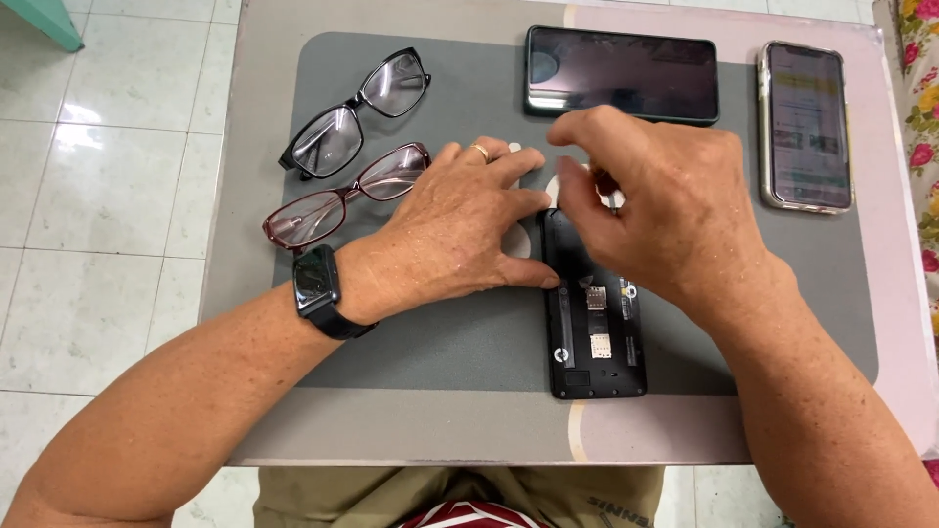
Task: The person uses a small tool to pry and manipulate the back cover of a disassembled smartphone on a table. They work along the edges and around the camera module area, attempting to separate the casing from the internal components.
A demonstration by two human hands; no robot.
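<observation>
A black phone with its back cover off (597,337) lies on the grey mat (469,332), card slots showing. My left hand (460,230), with a ring and a black wristwatch, lies flat on the mat, its thumb against the phone's left edge. My right hand (660,196) hovers over the phone's upper end, fingers pinched around a small reddish-tipped object that is mostly hidden. Small white round pieces (553,188) peek out between my two hands.
Black-framed glasses (357,112) and red-framed glasses (342,196) lie at the mat's left. A dark phone (621,73) lies face up at the back, another phone in a clear case (807,125) at the right. The small table stands on a tiled floor (108,147).
</observation>
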